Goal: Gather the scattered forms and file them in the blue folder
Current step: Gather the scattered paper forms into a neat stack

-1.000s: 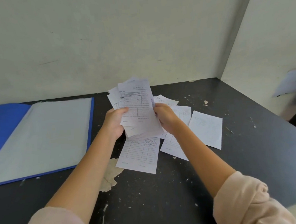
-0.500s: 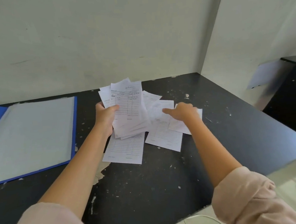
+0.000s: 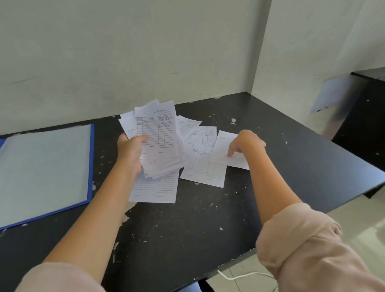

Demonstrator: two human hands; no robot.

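Right now the left hand (image 3: 130, 150) grips a fanned stack of forms (image 3: 158, 137), raised above the desk (image 3: 192, 225), well right of the open blue folder (image 3: 40, 172). Farther from the folder, the right hand (image 3: 246, 142) rests loosely open, fingertips (image 3: 229, 154) down on a loose form (image 3: 227, 151) whose long axis angles away from the folder; this hand is nearer.

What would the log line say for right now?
left hand: holds form stack | right hand: on loose form | blue folder: open
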